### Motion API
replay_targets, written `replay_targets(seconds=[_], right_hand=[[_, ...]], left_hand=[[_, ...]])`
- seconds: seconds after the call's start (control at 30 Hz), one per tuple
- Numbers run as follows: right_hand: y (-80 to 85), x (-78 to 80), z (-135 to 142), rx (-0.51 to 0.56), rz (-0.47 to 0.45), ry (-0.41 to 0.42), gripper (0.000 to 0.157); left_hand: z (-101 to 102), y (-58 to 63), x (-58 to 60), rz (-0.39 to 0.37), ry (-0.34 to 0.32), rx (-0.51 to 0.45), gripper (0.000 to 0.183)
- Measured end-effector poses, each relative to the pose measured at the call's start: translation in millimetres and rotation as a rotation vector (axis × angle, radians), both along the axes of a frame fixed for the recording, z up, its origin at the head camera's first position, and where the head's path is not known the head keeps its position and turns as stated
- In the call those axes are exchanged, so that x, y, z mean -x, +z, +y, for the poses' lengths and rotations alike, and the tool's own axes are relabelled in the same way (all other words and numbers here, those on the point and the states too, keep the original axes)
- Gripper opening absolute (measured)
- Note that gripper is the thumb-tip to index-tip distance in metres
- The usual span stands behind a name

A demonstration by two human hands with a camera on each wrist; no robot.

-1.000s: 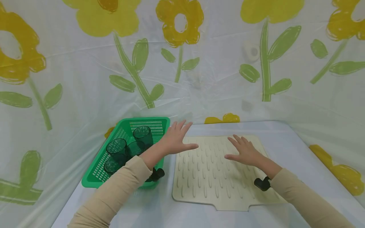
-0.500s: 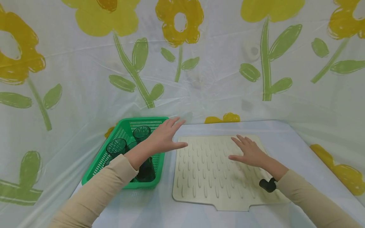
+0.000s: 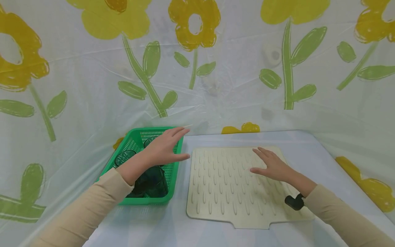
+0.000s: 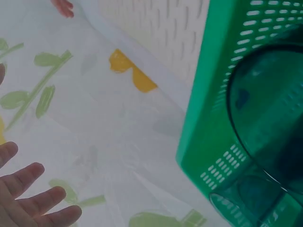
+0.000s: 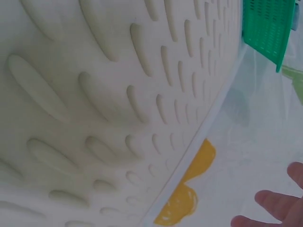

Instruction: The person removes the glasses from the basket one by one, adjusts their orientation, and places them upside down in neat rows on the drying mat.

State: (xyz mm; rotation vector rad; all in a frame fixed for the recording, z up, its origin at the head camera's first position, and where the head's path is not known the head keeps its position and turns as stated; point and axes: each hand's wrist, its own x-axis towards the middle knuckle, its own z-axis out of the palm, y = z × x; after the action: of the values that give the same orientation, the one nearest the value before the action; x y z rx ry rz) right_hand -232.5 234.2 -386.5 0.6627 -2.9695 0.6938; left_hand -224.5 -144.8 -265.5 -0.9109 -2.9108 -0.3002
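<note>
My left hand (image 3: 163,147) hovers above the green basket (image 3: 177,171), fingers extended and thumb spread, holding nothing. Several dark, see-through drinking glasses (image 3: 158,185) sit in the basket, partly hidden by my left hand and forearm. In the left wrist view, one glass (image 4: 265,118) shows its round rim close up, and my left fingers (image 4: 42,201) are apart from it. My right hand (image 3: 271,166) floats over the right part of the cream ridged drying mat (image 3: 222,185), fingers straight and touching nothing. The right wrist view shows the mat's raised ridges below.
A white-covered table (image 3: 172,223) carries the basket on the left and the mat to its right, with a narrow strip between them. Behind stands a white curtain (image 3: 228,85) printed with yellow flowers. A black wrist camera (image 3: 294,201) hangs under my right wrist.
My left hand has moved left, from the gap beside the mat to over the basket and its glasses. My right hand has drifted slightly right. The basket and mat have stayed put.
</note>
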Motion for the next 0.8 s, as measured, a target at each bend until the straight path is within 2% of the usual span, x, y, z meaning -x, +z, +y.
replay_targets(seconds=[0.23, 0.43, 0.8], right_hand=[[5.3, -4.6, -0.6, 0.016, -0.031, -0.001, 0.083], [11.9, -12.3, -4.2, 0.034, -0.029, 0.02, 0.081], [16.4, -18.4, -2.5, 0.084, -0.047, 0.055, 0.077]], left_hand=[[-17.1, -3.1, -3.3, 0.003, 0.009, 0.019, 0.081], [-32.0, -9.5, -8.3, -0.04, 0.016, 0.015, 0.08], [-57.5, -23.4, -14.2, -0.077, 0.034, -0.036, 0.075]])
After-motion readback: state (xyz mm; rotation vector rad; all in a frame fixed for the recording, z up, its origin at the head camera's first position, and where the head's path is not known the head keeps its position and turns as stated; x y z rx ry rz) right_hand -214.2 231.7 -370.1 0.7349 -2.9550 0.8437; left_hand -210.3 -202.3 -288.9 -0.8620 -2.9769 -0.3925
